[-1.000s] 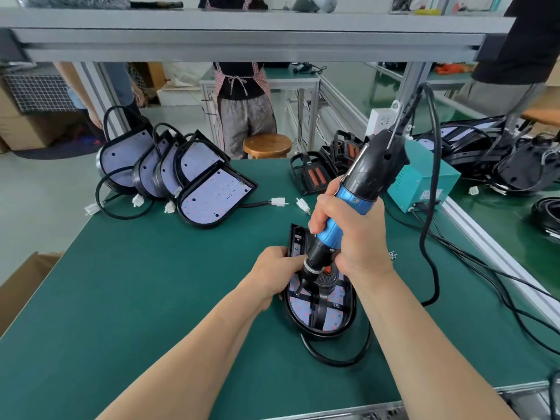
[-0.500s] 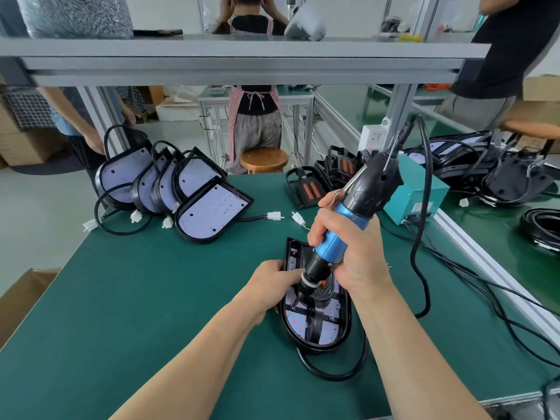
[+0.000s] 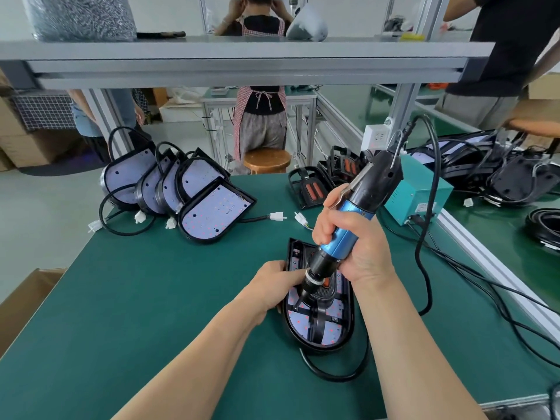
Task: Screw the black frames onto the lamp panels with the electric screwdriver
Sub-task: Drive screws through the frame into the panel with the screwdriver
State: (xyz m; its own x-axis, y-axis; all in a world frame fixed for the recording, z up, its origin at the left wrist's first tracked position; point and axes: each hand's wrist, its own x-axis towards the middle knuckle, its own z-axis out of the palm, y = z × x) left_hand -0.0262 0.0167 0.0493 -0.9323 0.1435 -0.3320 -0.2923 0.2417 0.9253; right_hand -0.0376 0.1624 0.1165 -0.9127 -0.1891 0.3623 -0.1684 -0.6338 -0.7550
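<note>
Right hand [image 3: 356,244] wrapped tight around the blue grip of the electric screwdriver [image 3: 351,228], tool tilted, its black top leaning toward upper right, bit tip down on the left side of the black frame [image 3: 318,301]. Frame sits on the lamp panel [image 3: 321,316], lower centre of frame, flat on the green table [image 3: 151,298]. Left hand [image 3: 274,286] closed over the panel's left edge, fingers mostly hidden under the tool nose. Screwdriver cable [image 3: 427,207] loops up and down at right, near the teal power box [image 3: 421,192]. Stack of lamp panels [image 3: 181,189] leaning together at upper left of the table, well apart from the work. Spare black frames [image 3: 315,186] upper centre, beside the teal box.
</note>
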